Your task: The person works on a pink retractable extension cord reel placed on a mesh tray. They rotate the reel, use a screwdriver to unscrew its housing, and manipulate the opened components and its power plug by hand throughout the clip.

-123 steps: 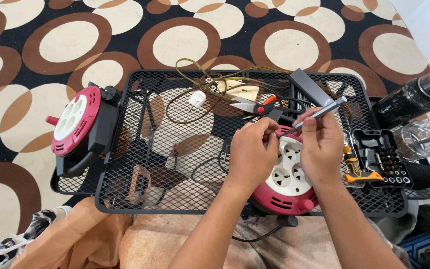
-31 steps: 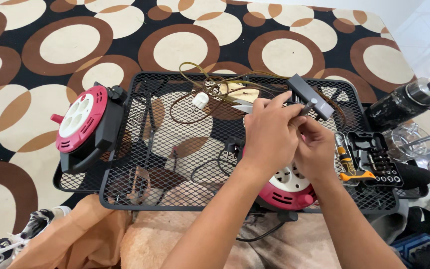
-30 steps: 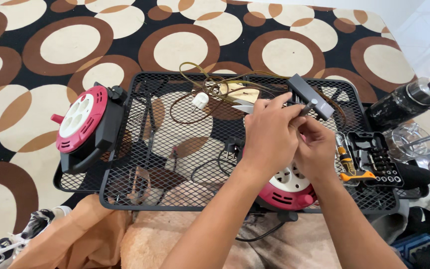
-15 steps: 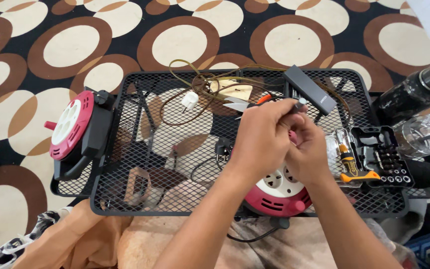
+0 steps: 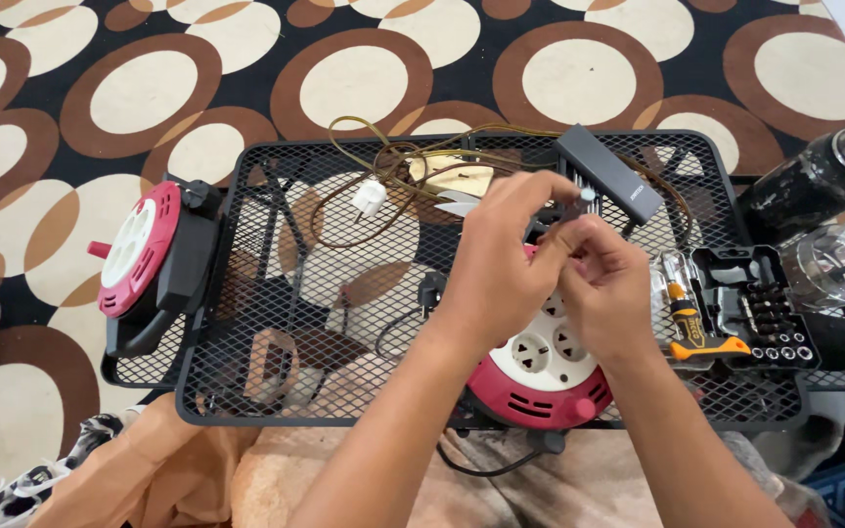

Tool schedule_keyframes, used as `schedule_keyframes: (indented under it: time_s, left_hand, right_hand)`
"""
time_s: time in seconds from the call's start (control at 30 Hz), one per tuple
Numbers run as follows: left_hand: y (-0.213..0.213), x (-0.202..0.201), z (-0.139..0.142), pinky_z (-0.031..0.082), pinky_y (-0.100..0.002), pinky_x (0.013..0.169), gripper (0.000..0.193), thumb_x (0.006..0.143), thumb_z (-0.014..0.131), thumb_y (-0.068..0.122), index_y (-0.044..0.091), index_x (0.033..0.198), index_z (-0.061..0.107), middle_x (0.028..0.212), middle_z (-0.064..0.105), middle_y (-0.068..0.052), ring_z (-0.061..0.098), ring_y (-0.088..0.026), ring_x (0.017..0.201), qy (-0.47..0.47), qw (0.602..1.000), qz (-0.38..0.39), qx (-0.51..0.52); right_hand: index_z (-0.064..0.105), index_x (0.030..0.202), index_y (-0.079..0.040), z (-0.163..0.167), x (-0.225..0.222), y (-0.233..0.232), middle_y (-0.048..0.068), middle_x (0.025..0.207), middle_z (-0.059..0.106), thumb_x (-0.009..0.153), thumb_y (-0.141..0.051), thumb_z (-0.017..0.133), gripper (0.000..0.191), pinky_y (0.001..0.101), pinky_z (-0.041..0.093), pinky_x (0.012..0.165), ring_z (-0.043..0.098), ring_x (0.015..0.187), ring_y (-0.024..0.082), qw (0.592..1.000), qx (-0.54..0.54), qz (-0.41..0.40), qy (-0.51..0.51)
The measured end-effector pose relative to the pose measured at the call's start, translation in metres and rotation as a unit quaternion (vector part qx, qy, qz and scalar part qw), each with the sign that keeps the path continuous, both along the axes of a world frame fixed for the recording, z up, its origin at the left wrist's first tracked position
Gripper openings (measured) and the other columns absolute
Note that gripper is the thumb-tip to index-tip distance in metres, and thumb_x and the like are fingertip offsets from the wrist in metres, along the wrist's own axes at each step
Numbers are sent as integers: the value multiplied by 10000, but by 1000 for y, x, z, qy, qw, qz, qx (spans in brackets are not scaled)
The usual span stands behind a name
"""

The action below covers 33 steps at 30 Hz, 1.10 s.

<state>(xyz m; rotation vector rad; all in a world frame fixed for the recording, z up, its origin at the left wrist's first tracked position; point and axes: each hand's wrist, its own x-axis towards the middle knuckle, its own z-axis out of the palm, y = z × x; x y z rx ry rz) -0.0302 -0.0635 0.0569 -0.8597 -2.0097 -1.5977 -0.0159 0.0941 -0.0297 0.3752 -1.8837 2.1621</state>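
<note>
Both hands, left hand (image 5: 501, 256) and right hand (image 5: 603, 284), pinched together on a small white-tipped tool (image 5: 587, 197) above the cable reel (image 5: 540, 376).

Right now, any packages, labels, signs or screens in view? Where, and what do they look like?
Bit case: open black tray, right end of the mesh table, rows of small bits and an orange-handled driver.
Label: small pale mark on the slim grey box, far side of the table; too small to make out.
Screens, signs: none.

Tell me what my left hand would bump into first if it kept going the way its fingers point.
Likely the grey rectangular box. The left hand points up and right toward it, fingertips already close, though the height gap between them is unclear.
</note>
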Motion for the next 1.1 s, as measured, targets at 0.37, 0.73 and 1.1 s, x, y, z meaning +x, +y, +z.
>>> schedule_keyframes:
  time_s: [0.37,0.73,1.1]
  left_hand:
    - [24,-9,-13,553,-370,832,247,921,599,9,22,1137,718,962,734,-136,711,-311,908,-79,995,-56,6]
    - [27,-3,-14,514,-390,927,201,912,722,106,54,1105,710,1021,708,-96,668,-292,1007,-1,998,-33,59]
    - [42,-7,-15,507,-383,860,146,935,630,51,57,1046,725,975,736,-68,616,-283,949,-40,997,-48,45]
  right_hand:
    - [580,1252,-15,-1,-2,19,12,1198,652,1025,-32,575,228,229,503,946,615,1089,60,999,46,-1,5]
    - [637,1140,5,3,2,42,59,1147,674,1021,32,641,122,278,547,922,663,1028,110,998,51,-39,14]
    - [641,1196,-10,-4,-6,60,8,1124,689,1052,-106,560,191,242,506,905,646,1025,65,993,116,-13,-9]
